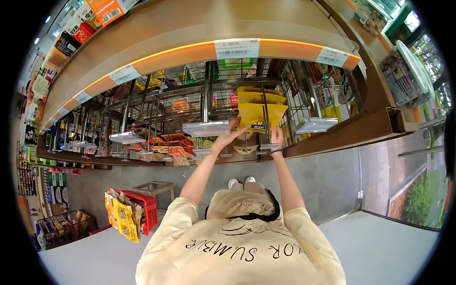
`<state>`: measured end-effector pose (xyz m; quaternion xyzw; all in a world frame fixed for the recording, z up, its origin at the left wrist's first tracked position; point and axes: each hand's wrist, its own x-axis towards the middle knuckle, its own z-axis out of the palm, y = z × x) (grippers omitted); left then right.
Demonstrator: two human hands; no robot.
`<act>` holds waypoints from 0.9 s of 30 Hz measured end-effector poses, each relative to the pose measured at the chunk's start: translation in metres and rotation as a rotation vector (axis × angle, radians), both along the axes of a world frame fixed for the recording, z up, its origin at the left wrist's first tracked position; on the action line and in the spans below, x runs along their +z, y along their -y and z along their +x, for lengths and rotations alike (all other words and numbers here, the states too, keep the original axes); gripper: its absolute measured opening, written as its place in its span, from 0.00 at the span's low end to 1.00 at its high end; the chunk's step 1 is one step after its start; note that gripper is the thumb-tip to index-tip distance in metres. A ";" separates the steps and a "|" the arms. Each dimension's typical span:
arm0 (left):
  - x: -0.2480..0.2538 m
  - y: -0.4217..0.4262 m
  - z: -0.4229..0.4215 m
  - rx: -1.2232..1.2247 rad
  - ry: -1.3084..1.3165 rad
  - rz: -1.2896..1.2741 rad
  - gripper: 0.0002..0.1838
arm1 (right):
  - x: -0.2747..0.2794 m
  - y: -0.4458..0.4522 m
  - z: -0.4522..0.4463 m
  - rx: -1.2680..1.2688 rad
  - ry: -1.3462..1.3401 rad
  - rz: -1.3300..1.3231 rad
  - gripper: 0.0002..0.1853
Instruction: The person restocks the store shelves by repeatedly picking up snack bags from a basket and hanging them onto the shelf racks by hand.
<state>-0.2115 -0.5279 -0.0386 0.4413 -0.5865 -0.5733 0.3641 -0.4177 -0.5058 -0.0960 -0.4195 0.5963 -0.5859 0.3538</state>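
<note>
Gripping yellow packets (262, 110) below a brown shelf

The yellow packets are hanging one behind another on the metal rack (207, 92), right of the middle and on the far side of the person. The left hand (232, 131) is holding the lower left edge of the front one, its thumb lying over the printed face and its fingers clamping on the plastic. The right hand (277, 135) is touching the lower right edge; its fingers are partly hiding, so whether they are clamping cannot be told. A dark band (276, 151) is circling the right wrist.

Clear label holders (206, 128) are jutting out on both sides of the packets, and red packets (176, 145) are hanging farther left. Above, the brown shelf (199, 23) is carrying a price label (237, 48) on its orange edge. Near on the left, a red basket (151, 213) is holding more bags (125, 220), with a stool (163, 186) standing just beyond.
</note>
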 end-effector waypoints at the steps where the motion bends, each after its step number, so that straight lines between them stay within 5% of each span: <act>1: 0.009 -0.001 -0.001 0.004 -0.002 0.001 0.32 | 0.008 -0.007 -0.001 0.059 -0.041 0.017 0.17; 7: 0.015 -0.009 0.000 -0.055 -0.227 0.081 0.26 | 0.018 -0.016 0.003 0.120 0.072 0.111 0.19; 16: 0.000 -0.021 -0.008 -0.001 -0.209 0.108 0.27 | -0.003 -0.012 -0.006 0.109 -0.026 0.193 0.26; 27: -0.001 -0.034 -0.010 0.071 -0.188 0.080 0.21 | 0.019 -0.024 0.000 0.090 0.367 0.282 0.23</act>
